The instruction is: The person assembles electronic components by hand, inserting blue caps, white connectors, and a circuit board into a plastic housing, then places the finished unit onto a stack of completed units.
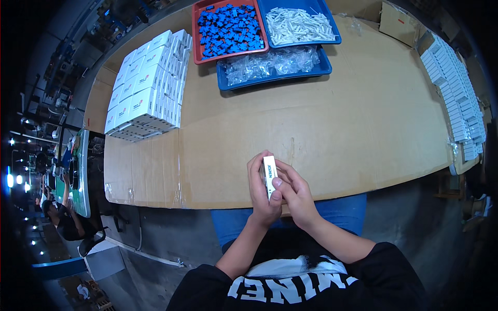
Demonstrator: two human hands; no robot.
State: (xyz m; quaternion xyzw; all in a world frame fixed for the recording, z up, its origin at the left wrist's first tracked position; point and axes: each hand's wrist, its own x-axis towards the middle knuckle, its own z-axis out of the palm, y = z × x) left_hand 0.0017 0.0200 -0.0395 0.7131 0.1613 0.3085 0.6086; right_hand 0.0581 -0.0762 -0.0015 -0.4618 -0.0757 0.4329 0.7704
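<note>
A small white box with dark print stands on its end between my two hands, close to the table's near edge. My left hand wraps round its left side, fingers upright along it. From the right, my right hand closes on the same box, its thumb pressed on the box's near face. The lower part of the box is hidden by my thumbs.
Stacked white boxes stand at the left of the cardboard-covered table. At the back are a red tray of blue parts, a blue tray of white pieces and another blue tray of clear bags. Small white boxes line the right edge. A person sits far left.
</note>
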